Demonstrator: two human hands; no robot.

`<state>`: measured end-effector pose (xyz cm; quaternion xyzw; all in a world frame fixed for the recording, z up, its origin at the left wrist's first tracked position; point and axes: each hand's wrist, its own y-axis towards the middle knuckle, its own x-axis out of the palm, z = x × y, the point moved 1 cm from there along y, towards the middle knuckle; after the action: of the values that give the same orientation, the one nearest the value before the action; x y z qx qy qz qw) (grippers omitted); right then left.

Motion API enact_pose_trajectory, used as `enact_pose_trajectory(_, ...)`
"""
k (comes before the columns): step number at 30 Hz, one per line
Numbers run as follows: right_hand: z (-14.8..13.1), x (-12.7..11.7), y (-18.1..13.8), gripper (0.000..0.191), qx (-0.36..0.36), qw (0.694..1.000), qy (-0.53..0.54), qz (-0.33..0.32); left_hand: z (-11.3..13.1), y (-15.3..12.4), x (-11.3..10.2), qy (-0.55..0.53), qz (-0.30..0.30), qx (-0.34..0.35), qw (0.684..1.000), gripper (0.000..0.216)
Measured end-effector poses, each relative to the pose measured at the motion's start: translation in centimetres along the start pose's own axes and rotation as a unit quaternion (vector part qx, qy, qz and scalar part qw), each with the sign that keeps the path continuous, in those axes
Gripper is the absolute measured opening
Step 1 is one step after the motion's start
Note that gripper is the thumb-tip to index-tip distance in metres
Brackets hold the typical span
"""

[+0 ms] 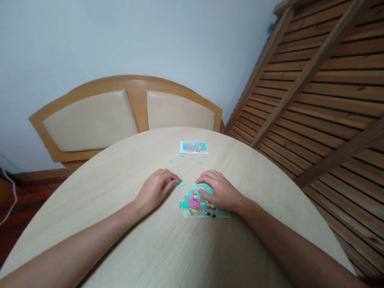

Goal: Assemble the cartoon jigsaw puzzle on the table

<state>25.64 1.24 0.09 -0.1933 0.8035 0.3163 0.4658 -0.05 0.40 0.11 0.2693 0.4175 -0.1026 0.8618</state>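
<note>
A partly assembled jigsaw puzzle [195, 209] with cartoon figures, one of them pink, lies flat on the table. Its upper left side has a stepped, uneven edge. My right hand [220, 190] rests on the puzzle's upper right part, fingers and thumb apart, hiding some of the picture. Just to the left, my left hand [159, 187] has its thumb and forefinger pinched together at a small turquoise and yellow puzzle piece [182, 185], close to the puzzle's upper left corner. Loose pieces [171, 162] lie farther up the table, beyond both hands.
A reference picture card [194, 147] with a white border lies at the far part of the round wooden table [126, 168]. Behind the table stands a padded wooden headboard [144, 84] against the wall. Slatted wood [300, 80] leans at the right.
</note>
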Motion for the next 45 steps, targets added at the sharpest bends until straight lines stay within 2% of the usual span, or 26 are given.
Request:
enact_pose_trajectory(8,-1.4,0.7,0.4,0.015,-0.002,0.998,0.044,0.054,1.4,0.0,1.5,-0.202,0.0,-0.065,0.977,0.019)
enact_pose_trajectory(15,-3.3,2.0,0.7,0.008,0.034,0.987,0.137,0.08,2.3,-0.2,1.8,-0.225,-0.024,-0.049,0.973,0.018)
enact_pose_trajectory(17,-3.2,1.9,0.7,0.006,0.041,0.985,0.146,0.081,2.2,-0.2,1.8,-0.211,-0.025,-0.038,0.976,0.017)
enact_pose_trajectory(21,-2.1,1.5,0.8,0.007,0.079,0.98,0.157,0.094,1.3,-0.4,1.7,-0.079,-0.008,0.02,0.997,0.019)
enact_pose_trajectory(25,-1.0,1.4,0.7,0.008,0.114,0.975,0.159,0.102,0.5,-0.5,1.9,0.0,-0.024,0.053,0.998,0.02)
enact_pose_trajectory(29,-1.0,1.5,0.8,0.007,0.114,0.979,0.134,0.099,0.6,-0.3,2.1,0.011,-0.047,0.061,0.997,0.018)
enact_pose_trajectory(36,-1.2,1.7,1.3,0.008,0.101,0.984,0.114,0.093,0.5,0.1,2.3,-0.01,-0.038,0.073,0.997,0.019)
enact_pose_trajectory(45,-1.1,1.9,1.4,0.01,0.102,0.986,0.112,0.075,0.8,0.6,2.3,-0.015,-0.052,0.042,0.998,0.013)
